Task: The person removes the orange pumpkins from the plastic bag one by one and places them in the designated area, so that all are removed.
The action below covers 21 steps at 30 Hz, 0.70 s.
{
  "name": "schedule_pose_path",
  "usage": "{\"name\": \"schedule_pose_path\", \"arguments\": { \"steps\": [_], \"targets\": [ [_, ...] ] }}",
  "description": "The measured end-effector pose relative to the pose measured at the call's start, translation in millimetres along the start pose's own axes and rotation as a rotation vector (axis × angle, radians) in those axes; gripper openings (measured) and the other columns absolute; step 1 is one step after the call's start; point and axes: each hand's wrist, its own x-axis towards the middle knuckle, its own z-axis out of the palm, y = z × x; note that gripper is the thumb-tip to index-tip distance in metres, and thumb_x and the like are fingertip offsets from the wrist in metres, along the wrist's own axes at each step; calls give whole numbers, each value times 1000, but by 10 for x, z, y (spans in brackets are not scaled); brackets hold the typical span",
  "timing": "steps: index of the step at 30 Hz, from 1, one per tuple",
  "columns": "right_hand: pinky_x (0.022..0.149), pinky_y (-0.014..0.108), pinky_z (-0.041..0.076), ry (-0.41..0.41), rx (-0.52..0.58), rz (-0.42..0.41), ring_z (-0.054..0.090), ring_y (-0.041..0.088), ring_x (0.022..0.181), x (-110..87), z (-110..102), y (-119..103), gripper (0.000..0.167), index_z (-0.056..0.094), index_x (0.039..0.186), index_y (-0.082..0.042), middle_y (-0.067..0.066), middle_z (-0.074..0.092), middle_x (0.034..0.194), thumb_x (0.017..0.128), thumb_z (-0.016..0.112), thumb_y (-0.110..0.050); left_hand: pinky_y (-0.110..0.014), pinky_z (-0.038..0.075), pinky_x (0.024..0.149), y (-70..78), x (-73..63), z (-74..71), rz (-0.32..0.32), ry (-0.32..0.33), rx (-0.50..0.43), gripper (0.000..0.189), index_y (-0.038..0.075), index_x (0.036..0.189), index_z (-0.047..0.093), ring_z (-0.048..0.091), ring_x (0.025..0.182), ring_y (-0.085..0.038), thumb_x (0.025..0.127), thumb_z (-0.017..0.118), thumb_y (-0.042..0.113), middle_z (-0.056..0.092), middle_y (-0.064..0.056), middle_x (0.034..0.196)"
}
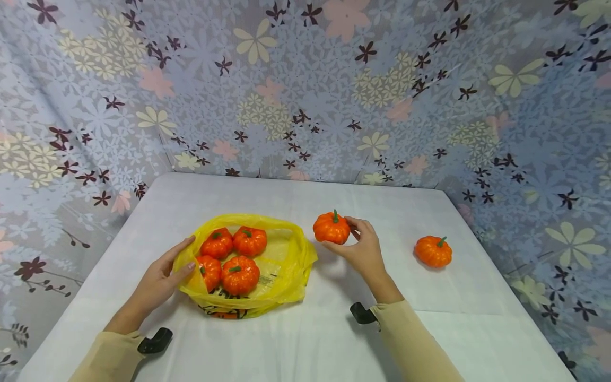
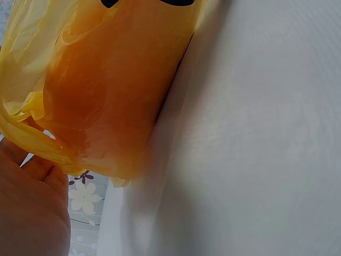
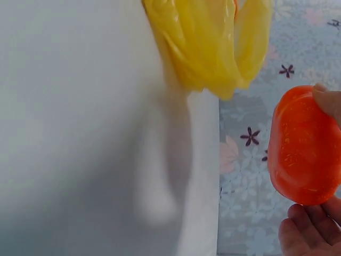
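Note:
A yellow plastic bag [image 1: 286,265] lies spread open on the table, with several small orange pumpkins [image 1: 241,275] inside. My left hand [image 1: 159,278] pinches the bag's left rim between thumb and fingers; in the left wrist view the bag [image 2: 32,128] bulges orange over the pumpkins beside that hand [image 2: 34,208]. To the right of the bag, my right hand [image 1: 365,252] grips another orange pumpkin [image 1: 331,228] by its sides, its green stem upward. The right wrist view shows this pumpkin [image 3: 303,146] raised off the table, thumb on one side and fingers on the other.
One more orange pumpkin [image 1: 433,251] sits on the right part of the white-covered table [image 1: 382,339]. Behind the table's far edge hangs a flowered cloth [image 1: 305,95]. Black wrist devices [image 1: 155,341] show at both sleeves.

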Motion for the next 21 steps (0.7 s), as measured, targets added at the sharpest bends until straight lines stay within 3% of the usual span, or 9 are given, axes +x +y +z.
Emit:
{"name": "schedule_pose_path", "arguments": {
  "steps": [8,21],
  "targets": [
    [106,47,46,36,-37,60,52,26,120,-65,-140,135,84,58,135,-3,9,54,129,69,94,-40,-1,25,99,-39,-4,6,4,-5,-17,60,7,157,35,22,146,-45,103,58,19,30,-18,161],
    [107,47,44,73,-85,128,50,32,123,-154,-414,389,84,54,138,2,17,52,134,73,93,-34,-1,26,97,-27,-5,3,-19,-6,-7,59,6,156,35,23,145,-46,104,58,21,30,-19,161]
  ]
}}
